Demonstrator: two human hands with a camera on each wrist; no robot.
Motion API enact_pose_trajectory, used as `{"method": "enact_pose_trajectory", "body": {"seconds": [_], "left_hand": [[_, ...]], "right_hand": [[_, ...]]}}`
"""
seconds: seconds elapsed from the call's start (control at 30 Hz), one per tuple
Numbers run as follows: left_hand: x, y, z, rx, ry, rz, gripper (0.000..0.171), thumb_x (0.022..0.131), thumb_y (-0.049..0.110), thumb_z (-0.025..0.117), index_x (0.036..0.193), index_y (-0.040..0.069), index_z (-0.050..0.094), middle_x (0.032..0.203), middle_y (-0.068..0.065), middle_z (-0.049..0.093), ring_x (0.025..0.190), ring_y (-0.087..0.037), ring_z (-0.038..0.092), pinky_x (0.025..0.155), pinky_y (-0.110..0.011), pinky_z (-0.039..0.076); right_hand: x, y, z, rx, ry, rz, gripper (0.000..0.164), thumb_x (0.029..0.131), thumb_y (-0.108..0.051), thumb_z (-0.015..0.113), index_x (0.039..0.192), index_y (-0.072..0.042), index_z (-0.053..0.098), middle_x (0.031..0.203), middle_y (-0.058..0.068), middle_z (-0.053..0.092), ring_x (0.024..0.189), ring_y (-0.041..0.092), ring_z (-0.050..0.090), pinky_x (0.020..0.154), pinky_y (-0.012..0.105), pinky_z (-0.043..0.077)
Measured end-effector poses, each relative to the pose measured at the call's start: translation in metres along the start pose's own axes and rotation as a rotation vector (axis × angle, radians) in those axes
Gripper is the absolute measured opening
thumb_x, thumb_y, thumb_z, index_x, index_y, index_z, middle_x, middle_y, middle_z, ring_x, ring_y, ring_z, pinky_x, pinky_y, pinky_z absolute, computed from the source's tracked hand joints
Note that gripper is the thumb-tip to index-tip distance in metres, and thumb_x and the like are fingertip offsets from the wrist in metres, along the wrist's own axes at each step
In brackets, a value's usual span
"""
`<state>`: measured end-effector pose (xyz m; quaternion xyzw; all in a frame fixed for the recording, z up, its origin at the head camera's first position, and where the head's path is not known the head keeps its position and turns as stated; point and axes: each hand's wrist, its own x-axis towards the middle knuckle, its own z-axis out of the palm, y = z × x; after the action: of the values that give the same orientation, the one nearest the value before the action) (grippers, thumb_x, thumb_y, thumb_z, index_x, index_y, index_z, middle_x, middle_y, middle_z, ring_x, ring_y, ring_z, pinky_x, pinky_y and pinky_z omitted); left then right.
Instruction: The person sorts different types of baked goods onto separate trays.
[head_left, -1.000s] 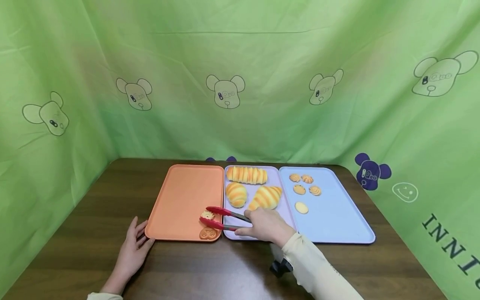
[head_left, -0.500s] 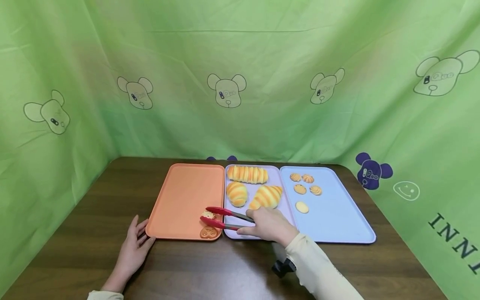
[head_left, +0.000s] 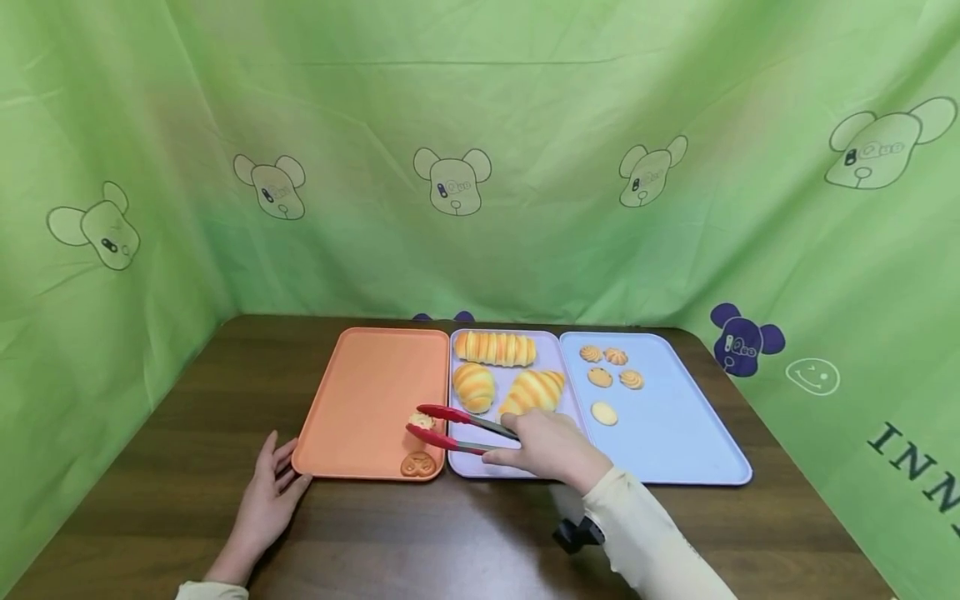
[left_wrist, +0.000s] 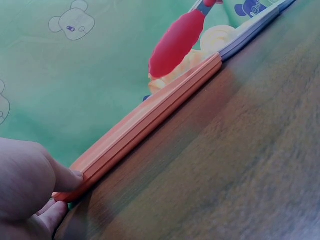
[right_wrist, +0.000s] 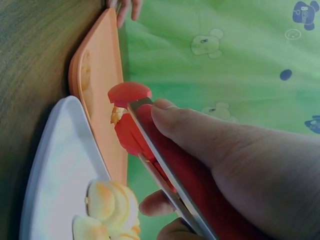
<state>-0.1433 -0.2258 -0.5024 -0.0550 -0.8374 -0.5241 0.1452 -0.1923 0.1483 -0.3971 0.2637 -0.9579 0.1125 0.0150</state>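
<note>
My right hand (head_left: 551, 446) grips red-tipped tongs (head_left: 468, 423), reaching left across the lilac tray (head_left: 480, 468). Between the tong tips is a small pale cookie (head_left: 422, 421), over the right part of the orange tray (head_left: 375, 392); in the right wrist view the red tips (right_wrist: 131, 94) partly hide it. A brown pretzel-shaped cookie (head_left: 417, 465) lies in that tray's near right corner. My left hand (head_left: 266, 496) holds the near left corner of the orange tray, thumb at the front edge and fingers at the side, as the left wrist view also shows.
Three breads, a long ridged loaf (head_left: 495, 349), a round roll (head_left: 474, 387) and a croissant (head_left: 534, 392), lie on the lilac tray. Several cookies (head_left: 600, 377) sit on the blue tray (head_left: 682, 433) at right. The trays stand side by side on a dark wooden table (head_left: 420, 542); green cloth (head_left: 480, 250) hangs behind.
My right hand has shifted slightly right and away from me, carrying the tongs and the pale cookie farther from the pretzel-shaped cookie. My left hand stays at the tray corner.
</note>
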Motion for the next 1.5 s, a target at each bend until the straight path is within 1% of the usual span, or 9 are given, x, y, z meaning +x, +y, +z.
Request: {"method": "enact_pose_trajectory", "body": {"seconds": [0.13,0.33,0.57,0.67,1.0,1.2,1.27,1.37,1.5], "left_hand": [[-0.001,0.001,0.000,-0.001,-0.001,-0.005,0.079,0.091,-0.016,0.058,0.148,-0.020,0.003,0.142,-0.043,0.037,0.127,-0.055,0.040,0.086,0.004,0.033],[-0.002,0.002,0.000,-0.002,0.003,0.004,0.078,0.091,-0.017,0.058,0.148,-0.021,0.004,0.141,-0.043,0.037,0.127,-0.056,0.039,0.087,0.004,0.033],[-0.001,0.001,0.000,0.007,0.003,0.004,0.078,0.091,-0.016,0.058,0.148,-0.021,0.004,0.141,-0.043,0.037,0.127,-0.055,0.040,0.086,0.004,0.033],[-0.001,0.001,-0.001,0.007,0.002,0.001,0.078,0.092,-0.016,0.058,0.148,-0.020,0.004,0.142,-0.043,0.037,0.127,-0.055,0.040,0.086,0.004,0.033],[0.000,0.000,-0.002,0.003,-0.025,-0.038,0.080,0.095,-0.011,0.058,0.149,-0.019,0.000,0.144,-0.042,0.034,0.130,-0.054,0.037,0.085,0.005,0.032],[0.000,0.001,-0.002,0.002,-0.013,-0.024,0.080,0.093,-0.014,0.058,0.149,-0.019,0.001,0.143,-0.042,0.035,0.129,-0.054,0.038,0.086,0.004,0.032],[0.000,0.001,-0.003,0.007,-0.023,-0.039,0.081,0.094,-0.013,0.058,0.150,-0.018,0.000,0.144,-0.042,0.034,0.131,-0.054,0.037,0.086,0.004,0.032],[0.001,0.001,-0.003,0.014,-0.032,-0.050,0.081,0.094,-0.012,0.058,0.150,-0.018,-0.001,0.145,-0.042,0.033,0.131,-0.054,0.036,0.086,0.004,0.032],[0.000,0.001,-0.002,0.012,-0.027,-0.045,0.081,0.094,-0.013,0.058,0.149,-0.019,0.000,0.144,-0.041,0.034,0.131,-0.053,0.037,0.086,0.004,0.032]], "right_hand": [[-0.006,0.006,-0.004,0.004,0.012,0.010,0.041,0.085,-0.051,0.073,0.077,-0.015,0.053,0.058,-0.007,0.043,0.055,0.012,0.045,0.049,0.034,0.039],[-0.019,0.017,-0.011,0.018,0.030,0.025,0.043,0.086,-0.051,0.072,0.074,-0.016,0.049,0.058,-0.008,0.035,0.053,0.012,0.040,0.046,0.029,0.033],[-0.031,0.028,-0.021,0.010,0.048,0.069,0.043,0.087,-0.053,0.071,0.077,-0.017,0.048,0.055,-0.005,0.038,0.052,0.013,0.043,0.047,0.030,0.034],[-0.033,0.032,-0.025,0.000,0.046,0.098,0.042,0.087,-0.053,0.071,0.079,-0.017,0.051,0.054,-0.005,0.039,0.054,0.013,0.044,0.048,0.030,0.035],[-0.049,0.045,-0.037,-0.009,0.045,0.169,0.042,0.087,-0.054,0.070,0.080,-0.017,0.051,0.061,-0.002,0.044,0.058,0.015,0.045,0.049,0.033,0.038],[-0.061,0.055,-0.046,0.008,0.048,0.218,0.045,0.087,-0.057,0.068,0.081,-0.017,0.050,0.060,-0.004,0.033,0.055,0.016,0.039,0.047,0.031,0.031],[-0.064,0.058,-0.048,0.012,0.051,0.230,0.046,0.088,-0.059,0.067,0.081,-0.017,0.050,0.061,-0.004,0.030,0.055,0.015,0.038,0.047,0.030,0.030],[-0.069,0.063,-0.052,0.000,0.058,0.244,0.045,0.088,-0.058,0.067,0.082,-0.016,0.051,0.061,-0.004,0.031,0.056,0.016,0.039,0.047,0.031,0.030],[-0.074,0.073,-0.056,-0.017,0.068,0.258,0.043,0.089,-0.055,0.067,0.086,-0.014,0.055,0.063,-0.002,0.039,0.057,0.017,0.041,0.048,0.032,0.033]]}}
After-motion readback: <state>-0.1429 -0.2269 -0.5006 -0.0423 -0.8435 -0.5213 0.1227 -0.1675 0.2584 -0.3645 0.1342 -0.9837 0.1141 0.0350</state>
